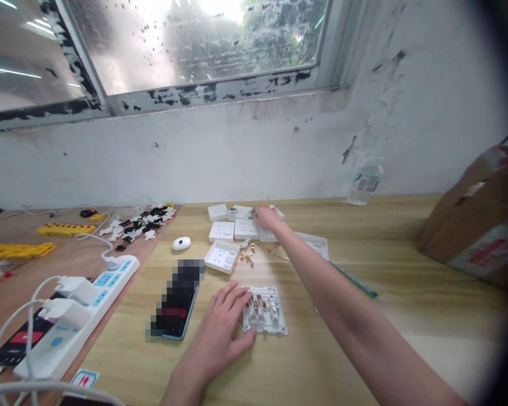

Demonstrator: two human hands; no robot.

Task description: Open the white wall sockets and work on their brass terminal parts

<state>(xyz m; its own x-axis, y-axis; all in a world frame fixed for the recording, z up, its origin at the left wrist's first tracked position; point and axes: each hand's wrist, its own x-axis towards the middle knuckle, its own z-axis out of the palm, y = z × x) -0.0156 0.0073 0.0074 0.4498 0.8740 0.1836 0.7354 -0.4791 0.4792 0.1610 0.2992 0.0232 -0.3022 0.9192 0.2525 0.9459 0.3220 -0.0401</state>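
My left hand (224, 321) lies on the table, fingers stretched out and thumb apart. Its index fingertip and thumb touch the left edge of a white socket panel (280, 321), which lies back up with brass contacts and small white parts showing. My right hand (267, 217) reaches far forward over the group of white sockets at the back. Its fingers are bent together beside a back-row socket (239, 212); what they hold, if anything, is hidden. Just in front are a face-up socket (246, 229) and an open white housing (222, 257). Loose brass pieces (248, 258) lie beside that housing.
A phone (175, 307) and a white oval case (182, 243) lie left. Further left are a power strip (74, 324) with plugs and cables, and black and white plastic parts (141, 223). A green stick-like tool (355, 280), bottle (365, 181) and cardboard box (482, 220) are right.
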